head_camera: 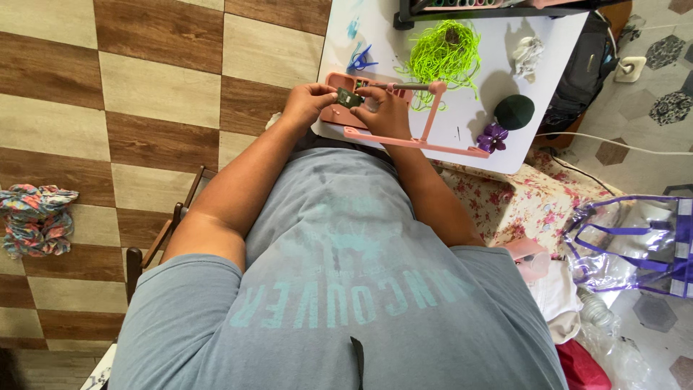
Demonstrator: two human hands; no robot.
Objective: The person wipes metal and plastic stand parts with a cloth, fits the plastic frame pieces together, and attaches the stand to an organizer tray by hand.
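Both hands meet at the near edge of the white table (375, 29). The left hand (307, 101) and right hand (382, 112) pinch a small dark green piece (349, 97) between their fingertips, just above the pink frame (426, 137), with neon green cord (444, 50) beyond.

Pink frame (426, 144): smooth matt plastic, w/ a grey metal-looking rod (404, 86) across its far end. Small dark piece (349, 97) pinched between left hand (307, 101) & right hand (382, 112): hard, slightly glossy, material unclear. White table (346, 43): smooth, matt. Neon green cord tangle (444, 50): stringy, synthetic-looking. Dark green ball (515, 111): matt, felt-like. Purple bow (494, 137): glossy. Flowered cloth (527, 202) right of table: soft printed fabric. Clear bag (635, 245) at right: shiny see-through plastic, purple trim. Floor (144, 87) at left: wood-look squares, low sheen. Grey T-shirt (339, 289): matt knit.
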